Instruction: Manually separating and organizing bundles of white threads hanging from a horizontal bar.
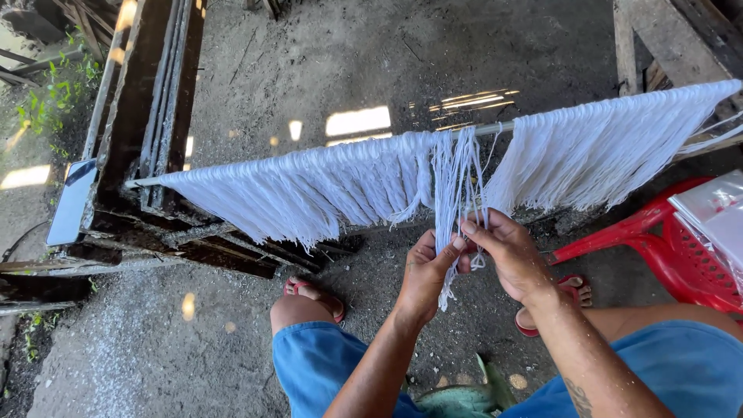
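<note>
A thin bunch of white strands (457, 186) hangs straight down from the middle of a rod (495, 128), pulled apart from the rest so it can be handled alone. The left hand (424, 275) pinches the bunch between thumb and forefinger, low down, which keeps it taut; the right hand (507, 251) pinches the same strands just beside it, fingertips curled in toward the left thumb. On both sides, the remaining white threads (309, 190) drape over the rod in slanting sheets, out of the way. The rod rests at one end on a dark wooden frame (147, 116), holding the threads at working height before the seated person's knees. A red plastic chair (681, 248) stands to the right on the dirt floor (325, 62).
</note>
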